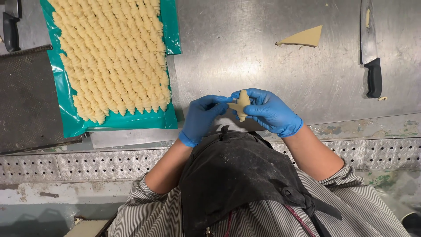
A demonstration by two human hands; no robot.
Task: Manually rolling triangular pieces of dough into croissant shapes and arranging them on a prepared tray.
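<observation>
I hold a small piece of pale dough (240, 104) between both of my gloved hands, just above the near edge of the steel table (263, 48) and close to my apron (237, 175). My left hand (201, 118) pinches one end with its fingertips closed on the dough, and my right hand (269, 110) pinches the other side the same way, thumb and forefinger wrapped around it, so neither hand is slack. The piece stands roughly upright between them, with a narrow tail pointing down, and I judge I keep it off the table so that both ends can be worked at once without it sticking to the metal. To my left lies a teal plastic sheet (66, 109) covered with tight diagonal rows of shaped raw croissants (114, 57), packed touching one another, probably to use the whole sheet; its near edge shows a bare strip of teal. Further left is a dark perforated tray (26, 96), partly under the sheet's edge. Far across the table a flat triangle of dough (305, 37) lies by itself, well apart from my hands. To the right a large knife (370, 48) with a black handle rests flat with its blade pointing away from me, out of the way yet within reach. A second dark handle (9, 30) shows at the far left corner.
</observation>
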